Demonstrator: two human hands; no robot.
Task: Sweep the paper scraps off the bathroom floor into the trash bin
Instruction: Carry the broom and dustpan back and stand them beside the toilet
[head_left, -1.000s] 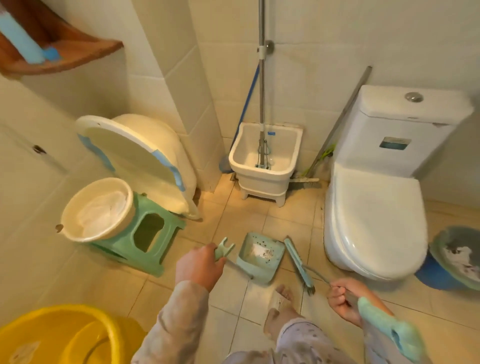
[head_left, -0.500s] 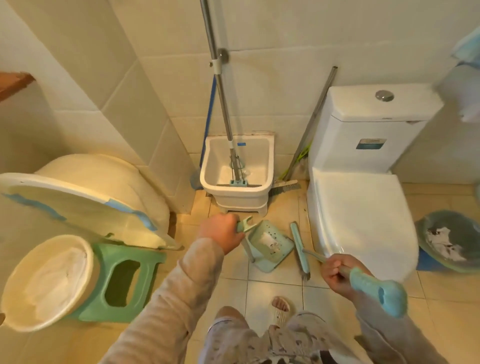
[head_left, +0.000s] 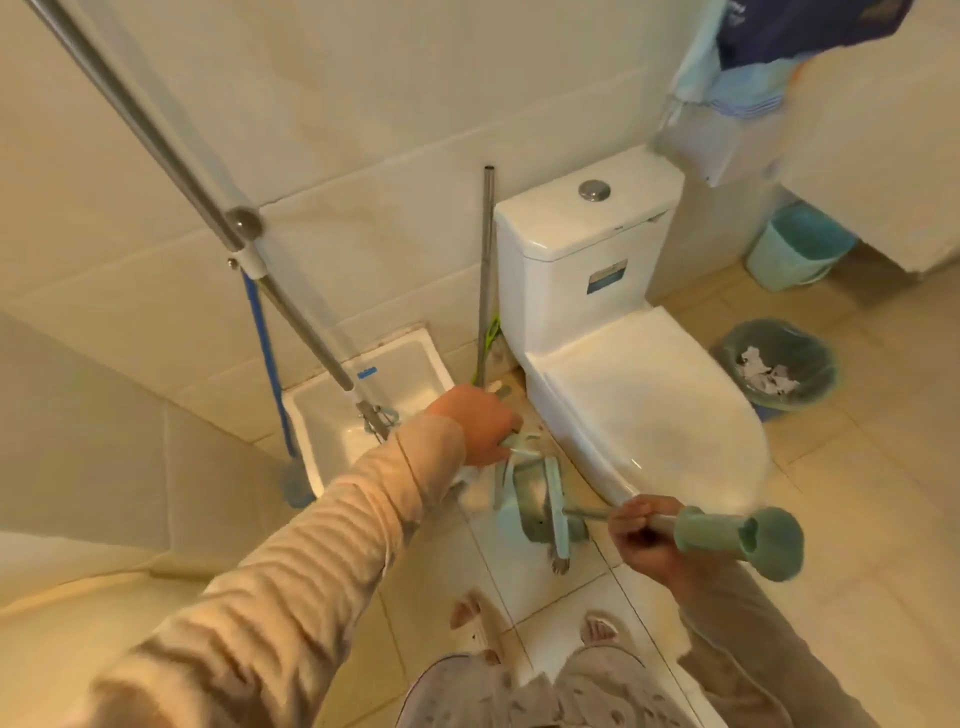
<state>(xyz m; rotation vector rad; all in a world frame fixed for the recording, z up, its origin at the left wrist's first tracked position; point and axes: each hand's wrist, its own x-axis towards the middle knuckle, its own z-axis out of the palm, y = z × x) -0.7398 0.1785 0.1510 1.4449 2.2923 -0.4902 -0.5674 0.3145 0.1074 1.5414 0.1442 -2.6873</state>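
My left hand (head_left: 480, 426) grips the handle of a pale green dustpan (head_left: 524, 501), which hangs above the floor just left of the toilet. My right hand (head_left: 647, 535) holds the green-handled broom (head_left: 558, 512); its brush head lies across the dustpan's mouth, bristles pointing toward me. The pan's contents are blurred. The trash bin (head_left: 779, 371), lined with a dark bag and holding crumpled white paper, stands on the floor to the right of the toilet.
A white toilet (head_left: 644, 395) with its lid down is between the dustpan and the bin. A mop stands in a white mop bucket (head_left: 363, 410) at the left wall. A teal bin (head_left: 795, 247) sits far right. My slippered feet are below.
My view has swung to the right, so the basins and stool are out of sight. The dustpan has lifted and moved nearer the toilet, and the broom head now rests against it.
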